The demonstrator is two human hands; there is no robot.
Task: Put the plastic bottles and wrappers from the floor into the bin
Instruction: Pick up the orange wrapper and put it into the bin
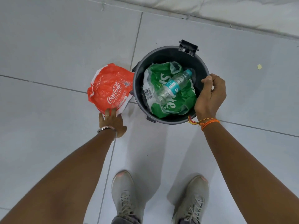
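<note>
A round black bin (137, 88) stands on the tiled floor. Inside it lie a crumpled green Sprite wrapper (182, 101) and, on top, a clear plastic water bottle (174, 85) with a blue cap and label. A red Coca-Cola wrapper (110, 88) lies on the floor against the bin's left side. My left hand (112, 122) rests on the wrapper's near edge, fingers pressed on it. My right hand (211, 96) hovers over the bin's right rim, fingers loosely curled and holding nothing.
My two grey shoes (124, 196) stand just in front of the bin. A small yellow scrap (259, 66) lies on the tiles to the right. A white padded edge (242, 12) runs along the far side. The bin's hinge bracket (188, 46) sticks out at its back.
</note>
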